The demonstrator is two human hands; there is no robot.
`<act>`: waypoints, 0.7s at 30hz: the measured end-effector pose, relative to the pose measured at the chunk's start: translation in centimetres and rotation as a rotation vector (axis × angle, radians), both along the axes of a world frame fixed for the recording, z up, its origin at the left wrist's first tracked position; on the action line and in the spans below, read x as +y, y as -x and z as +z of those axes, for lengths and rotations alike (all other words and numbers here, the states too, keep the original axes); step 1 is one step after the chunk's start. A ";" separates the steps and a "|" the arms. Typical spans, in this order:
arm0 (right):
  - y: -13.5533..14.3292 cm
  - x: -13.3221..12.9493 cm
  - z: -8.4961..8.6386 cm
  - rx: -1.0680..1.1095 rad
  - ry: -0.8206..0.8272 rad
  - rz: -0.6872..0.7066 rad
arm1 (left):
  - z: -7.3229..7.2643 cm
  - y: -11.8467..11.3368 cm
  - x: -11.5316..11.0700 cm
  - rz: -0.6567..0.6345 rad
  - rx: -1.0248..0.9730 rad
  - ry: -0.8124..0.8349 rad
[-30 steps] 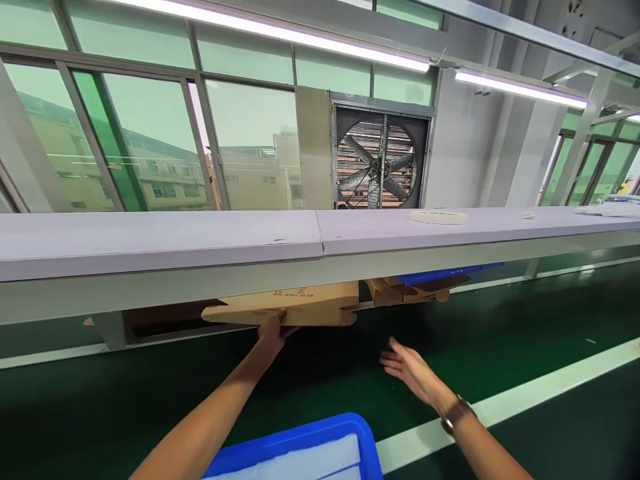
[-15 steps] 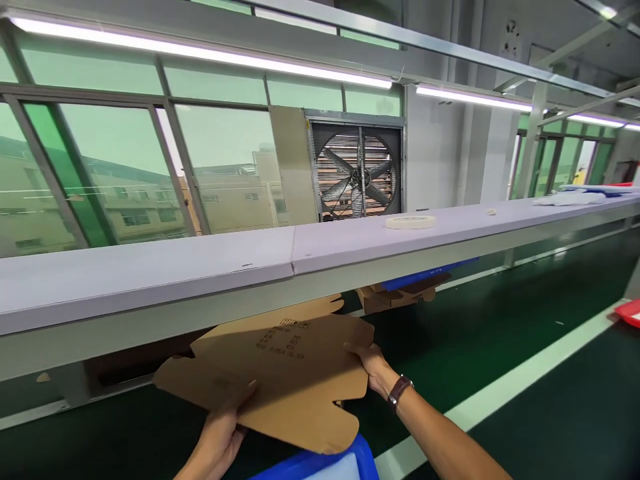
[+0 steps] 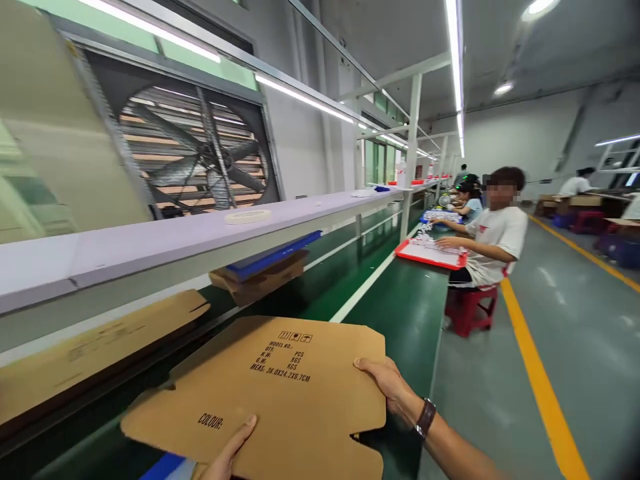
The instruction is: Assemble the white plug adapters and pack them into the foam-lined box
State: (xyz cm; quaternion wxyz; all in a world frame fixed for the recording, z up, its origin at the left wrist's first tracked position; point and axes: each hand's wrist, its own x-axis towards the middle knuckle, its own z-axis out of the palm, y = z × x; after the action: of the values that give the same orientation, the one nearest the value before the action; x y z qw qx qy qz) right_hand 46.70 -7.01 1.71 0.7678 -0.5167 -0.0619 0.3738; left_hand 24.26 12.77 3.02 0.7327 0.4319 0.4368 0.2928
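A flat, die-cut brown cardboard box blank [image 3: 300, 407] with black printing is held in front of me, above the green work surface. My left hand [image 3: 233, 450] grips its near edge, with the thumb lying on top near the word "COLOUR". At the right edge my right hand [image 3: 385, 383], with a brown watch on the wrist, holds the sheet between the thumb on top and fingers hidden beneath. Part of a blue tray [image 3: 163, 467] shows under the cardboard at the lower left.
More flat cardboard [image 3: 100, 350] lies beneath the white shelf [image 3: 165, 250] on the left. A blue tray [image 3: 275, 257] sits on brown cardboard under that shelf. Along the green bench [image 3: 390, 300], a seated person [image 3: 495, 233] works over a red tray [image 3: 430, 255]. A tape roll [image 3: 247, 217] lies on the shelf.
My view has turned right, bringing the seated people and aisle into sight. The cardboard blank has come out from beneath the shelf and nearer to me, still in both hands.
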 end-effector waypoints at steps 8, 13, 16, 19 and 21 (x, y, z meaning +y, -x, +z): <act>2.3 -14.9 -2.6 0.014 0.113 -0.228 | -2.3 -4.8 -9.6 -0.239 -0.122 0.136; 3.4 -18.6 -3.2 0.002 0.178 -0.216 | -2.2 -5.0 -11.0 -0.325 -0.127 0.209; 3.6 -20.0 -2.5 -0.033 0.212 -0.111 | -1.5 -4.5 -11.2 -0.296 -0.091 0.219; 3.4 -21.4 -2.3 -0.116 0.256 -0.081 | 0.7 -3.9 -11.4 -0.305 -0.043 0.189; 2.9 -22.4 -2.7 -0.228 0.315 -0.170 | 3.1 -3.6 -11.4 -0.342 0.006 0.120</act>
State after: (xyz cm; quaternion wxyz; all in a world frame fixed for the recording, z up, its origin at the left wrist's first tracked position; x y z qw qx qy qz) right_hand 43.77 -29.39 -1.01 0.6943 -0.6727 -0.0451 0.2518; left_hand 27.86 1.32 6.13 0.7948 0.4564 0.3760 0.1362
